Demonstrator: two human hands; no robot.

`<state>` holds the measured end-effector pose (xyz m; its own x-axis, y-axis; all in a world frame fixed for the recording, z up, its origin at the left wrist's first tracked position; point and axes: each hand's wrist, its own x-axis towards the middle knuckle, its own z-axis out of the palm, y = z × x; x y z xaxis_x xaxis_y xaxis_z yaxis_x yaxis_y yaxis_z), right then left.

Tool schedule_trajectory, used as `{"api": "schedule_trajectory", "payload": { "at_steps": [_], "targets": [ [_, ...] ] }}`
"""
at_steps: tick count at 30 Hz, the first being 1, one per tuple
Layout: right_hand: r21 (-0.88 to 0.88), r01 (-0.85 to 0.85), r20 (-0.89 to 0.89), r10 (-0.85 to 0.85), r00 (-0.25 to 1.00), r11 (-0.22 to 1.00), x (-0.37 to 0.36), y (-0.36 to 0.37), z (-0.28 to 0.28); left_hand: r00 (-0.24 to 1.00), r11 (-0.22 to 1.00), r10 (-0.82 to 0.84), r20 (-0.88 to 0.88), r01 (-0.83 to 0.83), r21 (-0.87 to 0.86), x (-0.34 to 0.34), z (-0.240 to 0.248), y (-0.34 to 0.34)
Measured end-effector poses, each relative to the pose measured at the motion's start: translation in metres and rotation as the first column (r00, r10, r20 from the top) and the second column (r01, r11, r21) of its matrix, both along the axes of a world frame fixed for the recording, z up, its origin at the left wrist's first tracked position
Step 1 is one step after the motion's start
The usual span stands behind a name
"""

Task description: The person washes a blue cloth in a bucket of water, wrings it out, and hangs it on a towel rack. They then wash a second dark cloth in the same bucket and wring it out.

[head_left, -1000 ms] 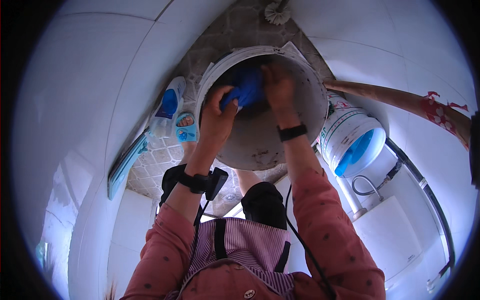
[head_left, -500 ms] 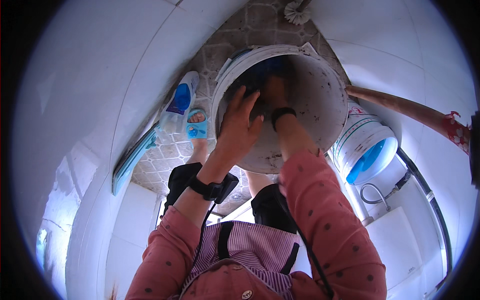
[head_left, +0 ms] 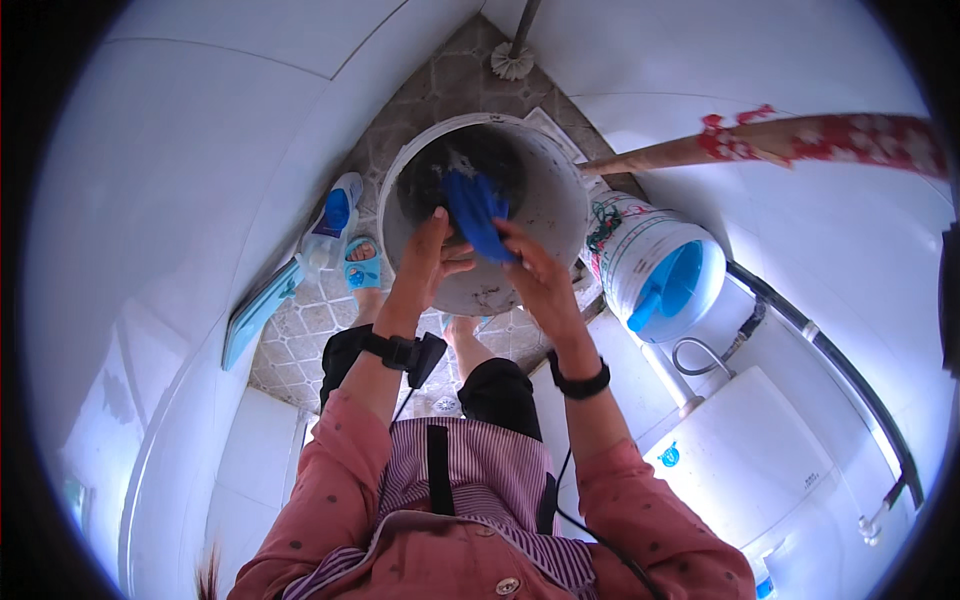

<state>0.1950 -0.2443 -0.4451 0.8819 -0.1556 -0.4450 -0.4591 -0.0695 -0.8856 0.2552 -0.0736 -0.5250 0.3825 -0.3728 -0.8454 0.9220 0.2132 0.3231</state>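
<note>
A white bucket stands on the tiled floor in front of me, with dark water or wet stuff at its bottom and dirt specks on its inner wall. A wet blue cloth hangs over its mouth, its lower end gripped between the thumb and fingers of my right hand. Just to the left of the cloth is my left hand, fingers apart and pointing into the bucket. It seems to hold nothing; whether a fingertip touches the cloth I cannot tell.
A second white bucket with a blue dipper leans at the right, below a wooden pole wrapped in red cloth. A plastic bottle stands by my slipper. A white tank is at lower right.
My right hand has risen from deep inside the bucket, bringing the blue cloth up. My left hand has shifted slightly left and down. The view has moved.
</note>
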Motion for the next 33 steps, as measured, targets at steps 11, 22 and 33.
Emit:
{"api": "schedule_trajectory", "payload": {
  "at_steps": [11, 22, 33],
  "targets": [
    [0.493, 0.467, -0.101, -0.485, 0.869, 0.734, -0.002, 0.018, 0.094, 0.899, 0.969, -0.033, 0.437, 0.136, -0.207, -0.015, 0.137, -0.007],
    [0.087, -0.054, 0.250, 0.031, 0.968, 0.995, 0.035, -0.009, 0.193, 0.940, 0.742, -0.289, 0.181, 0.339, -0.579, 0.029, 0.263, -0.005],
    [0.031, -0.117, 0.136, 0.111, 0.984, 0.993, 0.033, -0.005, 0.238, 0.360, 0.749, -0.595, 0.719, 0.574, 0.331, 0.035, 0.312, -0.001]
  ]
}}
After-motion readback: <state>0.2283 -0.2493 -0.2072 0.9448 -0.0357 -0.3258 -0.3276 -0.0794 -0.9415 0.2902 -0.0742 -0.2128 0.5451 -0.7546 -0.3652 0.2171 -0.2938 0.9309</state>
